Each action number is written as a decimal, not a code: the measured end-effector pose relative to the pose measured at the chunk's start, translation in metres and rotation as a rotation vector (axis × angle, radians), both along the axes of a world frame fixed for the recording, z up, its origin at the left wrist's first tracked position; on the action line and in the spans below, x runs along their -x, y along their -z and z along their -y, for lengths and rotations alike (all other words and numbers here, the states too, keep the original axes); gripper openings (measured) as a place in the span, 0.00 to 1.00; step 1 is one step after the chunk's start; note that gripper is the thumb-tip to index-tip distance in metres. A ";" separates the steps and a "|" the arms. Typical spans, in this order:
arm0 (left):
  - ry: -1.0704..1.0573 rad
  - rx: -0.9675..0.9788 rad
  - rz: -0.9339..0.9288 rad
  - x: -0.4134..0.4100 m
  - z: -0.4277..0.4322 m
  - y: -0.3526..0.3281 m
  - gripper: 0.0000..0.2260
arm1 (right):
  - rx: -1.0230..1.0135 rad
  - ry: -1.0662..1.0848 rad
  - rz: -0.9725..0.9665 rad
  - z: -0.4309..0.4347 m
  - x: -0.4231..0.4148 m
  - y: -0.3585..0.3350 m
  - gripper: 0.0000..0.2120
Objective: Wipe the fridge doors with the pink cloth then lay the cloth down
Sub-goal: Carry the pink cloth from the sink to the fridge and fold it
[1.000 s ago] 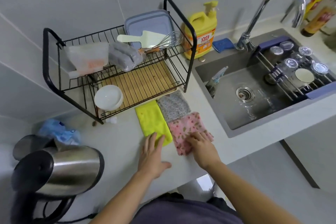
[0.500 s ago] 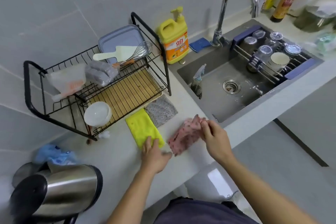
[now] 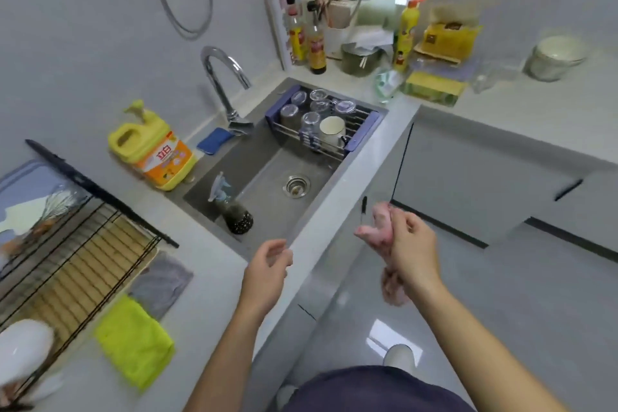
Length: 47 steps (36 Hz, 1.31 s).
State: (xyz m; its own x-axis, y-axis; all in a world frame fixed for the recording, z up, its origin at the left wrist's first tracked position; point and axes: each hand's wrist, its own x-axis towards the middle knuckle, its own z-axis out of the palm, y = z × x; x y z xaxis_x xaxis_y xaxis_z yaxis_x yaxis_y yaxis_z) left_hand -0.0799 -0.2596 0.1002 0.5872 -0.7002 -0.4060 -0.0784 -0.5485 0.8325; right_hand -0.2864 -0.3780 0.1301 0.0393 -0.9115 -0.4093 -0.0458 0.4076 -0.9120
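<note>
The pink cloth [image 3: 377, 228] is now off the counter [image 3: 214, 281], bunched in the right hand's [image 3: 411, 246] grip, left hand [image 3: 264, 269] relaxed and empty; spread it flat before wiping.

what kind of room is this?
A home kitchen, most likely: a sink with a faucet, a yellow dish soap jug beside it, and sauce bottles on the countertop. The right hand grips the pink cloth.

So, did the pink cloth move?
Yes. The crumpled pink cloth left the pale counter beside the yellow-green cloth; the right hand holds it to the right, beyond the counter's edge.
</note>
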 end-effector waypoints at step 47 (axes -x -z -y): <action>1.375 -0.030 -0.309 0.627 0.495 -0.016 0.10 | -0.292 1.101 -1.050 0.142 0.576 0.006 0.19</action>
State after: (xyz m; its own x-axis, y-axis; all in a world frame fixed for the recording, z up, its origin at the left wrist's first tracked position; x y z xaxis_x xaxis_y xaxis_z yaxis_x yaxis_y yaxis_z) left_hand -0.7071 -0.7550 0.1158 -0.6633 -0.6224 -0.4155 -0.3768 -0.2019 0.9040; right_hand -0.8619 -0.5201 0.1238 -0.9831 -0.1827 0.0146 -0.1606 0.8203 -0.5490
